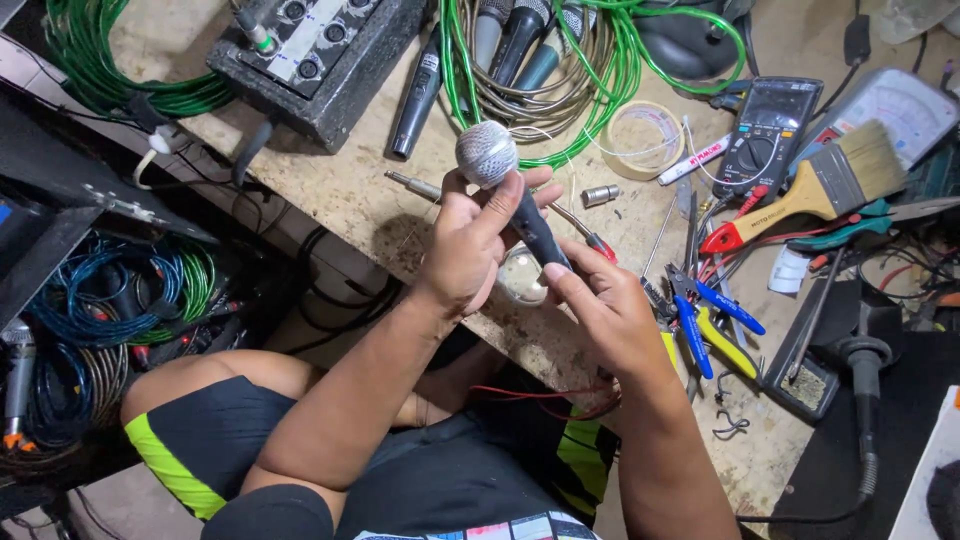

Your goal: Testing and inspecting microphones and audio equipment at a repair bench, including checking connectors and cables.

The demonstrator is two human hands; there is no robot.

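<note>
Over the workbench (pixel 380 215) edge, the handheld microphone (pixel 508 190) tilts, mesh head toward eleven o'clock. Left hand (pixel 470 245) wraps closed round its neck; right hand (pixel 600 310) pinches the dark barrel's lower end. It looks rigid, fairly heavy, its grille dentable, so the barrel seems the safest hold.

Counts, placed off the held microphone (pixel 505 185):
- Microphones: 5. One held, one black (pixel 417 95) lying just up-left of it, three (pixel 520 35) bunched above it inside the cable coil.
- Multimeters: 2, right of it, one dark (pixel 768 135), one pale (pixel 900 105).
- Paintbrush (pixel 820 185): 1, right.
- Tape roll (pixel 645 138): 1, up-right.
- Blue-handled pliers (pixel 700 310): 1, down-right.
- Hands: 2, left hand (pixel 470 245), right hand (pixel 605 310).
</note>
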